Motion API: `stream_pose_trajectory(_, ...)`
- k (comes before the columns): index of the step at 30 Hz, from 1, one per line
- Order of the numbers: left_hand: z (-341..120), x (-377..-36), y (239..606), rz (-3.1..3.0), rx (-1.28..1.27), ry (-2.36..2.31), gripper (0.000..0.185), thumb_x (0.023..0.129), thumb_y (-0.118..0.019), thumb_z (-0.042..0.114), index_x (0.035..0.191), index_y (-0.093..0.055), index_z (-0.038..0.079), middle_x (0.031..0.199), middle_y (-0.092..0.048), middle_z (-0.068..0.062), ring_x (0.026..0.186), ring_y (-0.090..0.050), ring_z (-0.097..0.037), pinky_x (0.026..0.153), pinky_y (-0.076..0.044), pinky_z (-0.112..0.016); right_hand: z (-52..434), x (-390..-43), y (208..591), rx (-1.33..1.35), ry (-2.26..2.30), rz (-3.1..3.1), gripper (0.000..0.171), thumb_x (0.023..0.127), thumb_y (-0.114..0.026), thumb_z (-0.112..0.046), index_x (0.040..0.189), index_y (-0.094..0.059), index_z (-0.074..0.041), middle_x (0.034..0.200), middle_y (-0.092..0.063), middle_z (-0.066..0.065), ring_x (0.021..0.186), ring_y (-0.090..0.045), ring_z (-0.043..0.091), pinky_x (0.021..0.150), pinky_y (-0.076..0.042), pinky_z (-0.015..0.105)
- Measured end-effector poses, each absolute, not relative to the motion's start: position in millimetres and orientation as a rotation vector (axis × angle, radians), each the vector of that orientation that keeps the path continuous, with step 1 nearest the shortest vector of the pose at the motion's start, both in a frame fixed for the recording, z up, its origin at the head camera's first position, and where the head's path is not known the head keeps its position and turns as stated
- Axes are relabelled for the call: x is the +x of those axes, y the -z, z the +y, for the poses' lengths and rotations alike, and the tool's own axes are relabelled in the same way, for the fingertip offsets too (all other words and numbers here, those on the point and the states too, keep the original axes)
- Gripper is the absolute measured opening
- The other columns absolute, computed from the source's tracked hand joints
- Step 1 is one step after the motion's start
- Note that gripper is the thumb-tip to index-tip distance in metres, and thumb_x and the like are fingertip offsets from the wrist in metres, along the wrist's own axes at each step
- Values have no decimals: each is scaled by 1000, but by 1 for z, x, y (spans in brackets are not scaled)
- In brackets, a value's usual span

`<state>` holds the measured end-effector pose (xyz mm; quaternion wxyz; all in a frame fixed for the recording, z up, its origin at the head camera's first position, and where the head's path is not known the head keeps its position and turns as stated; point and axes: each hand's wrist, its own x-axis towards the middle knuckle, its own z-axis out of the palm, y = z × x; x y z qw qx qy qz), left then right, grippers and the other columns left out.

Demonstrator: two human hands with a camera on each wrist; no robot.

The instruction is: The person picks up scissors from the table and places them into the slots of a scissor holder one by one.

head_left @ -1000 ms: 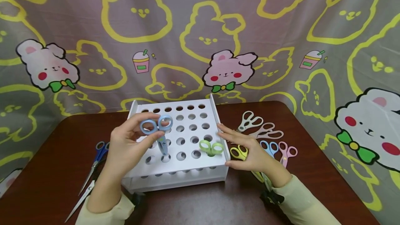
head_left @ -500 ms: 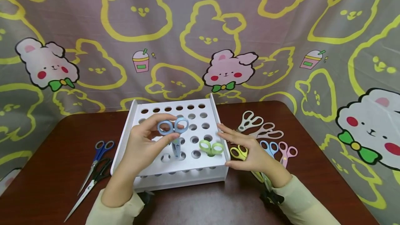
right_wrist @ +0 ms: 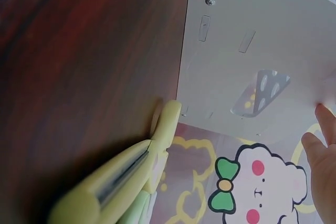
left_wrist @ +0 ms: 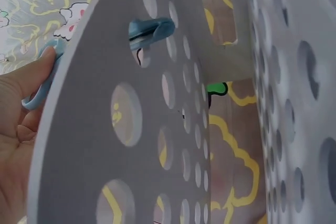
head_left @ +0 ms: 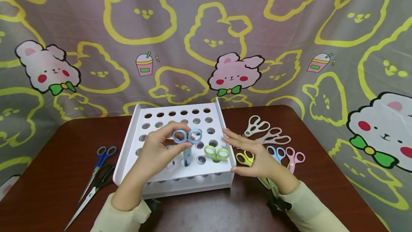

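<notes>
My left hand (head_left: 157, 153) pinches a pair of light blue scissors (head_left: 187, 136) by its finger loops, upright over the white rack (head_left: 151, 174). From beneath, the left wrist view has the blue scissors' covered tip (left_wrist: 152, 31) poking through a hole of the top board, while the loops stay above. My right hand (head_left: 257, 156) rests its fingers and thumb against the rack's right side panel. Green scissors (head_left: 216, 153) stand in a front hole near that panel. In the right wrist view, fingertips (right_wrist: 321, 116) touch the panel's outer face.
Right of the rack lie yellow scissors (head_left: 245, 158), another light blue pair (head_left: 276, 154), pink scissors (head_left: 294, 157) and two pale pairs, one being white scissors (head_left: 256, 126). On the left are dark blue scissors (head_left: 102, 158) and black-handled scissors (head_left: 102, 180). A patterned curtain (head_left: 180, 28) hangs behind.
My left hand has moved right with the light blue scissors and lowered them, so the tip has entered a front-row hole. My right hand has stayed against the rack's side.
</notes>
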<state>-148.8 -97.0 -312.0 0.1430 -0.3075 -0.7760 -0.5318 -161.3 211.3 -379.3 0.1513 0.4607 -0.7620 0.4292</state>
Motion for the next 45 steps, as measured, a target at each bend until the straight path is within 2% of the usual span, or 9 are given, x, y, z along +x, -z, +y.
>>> stream_pose_trajectory(13, -108, -143, 317, -2472, -894, 1501, 22, 83, -79, 10, 101, -68, 15, 92, -71, 0, 82, -65, -7, 69, -59, -26, 213, -162, 379, 1317, -1224, -2205, 70, 81, -83, -28, 140, -55, -4, 154, -44, 17, 143, -43, 23, 113, -38, 22)
stream_pose_trajectory(19, -113, -140, 320, -2486, -894, 1516, 25, 81, -80, 5, 96, -65, 18, 86, -68, 3, 77, -63, -7, 67, -58, -26, 213, -162, 380, 1325, -1216, -2195, 70, 81, -83, -29, 141, -55, -5, 153, -45, 18, 143, -44, 24, 112, -38, 22)
stream_pose_trajectory(28, -115, -141, 325, -2477, -924, 1510, 25, 81, -79, 1, 94, -65, 16, 85, -65, 3, 73, -61, -5, 67, -57, -25, 213, -161, 382, 1302, -1216, -2222, 70, 81, -83, -29, 141, -55, -7, 154, -44, 16, 143, -44, 23, 112, -38, 22)
stream_pose_trajectory(37, -112, -142, 329, -2493, -980, 1505, 20, 82, -79, 3, 95, -67, 11, 91, -68, -1, 78, -64, -4, 68, -58, -24, 213, -161, 381, 1298, -1207, -2231, 70, 81, -83, -29, 141, -55, -8, 154, -45, 15, 143, -44, 22, 112, -38, 22)
stream_pose_trajectory(45, -110, -144, 332, -2534, -1027, 1435, 21, 82, -79, 3, 96, -66, 13, 95, -69, -2, 80, -66, -3, 67, -58, -24, 213, -161, 381, 1304, -1218, -2232, 70, 80, -84, -27, 141, -55, -6, 154, -44, 16, 143, -43, 23, 113, -38, 23)
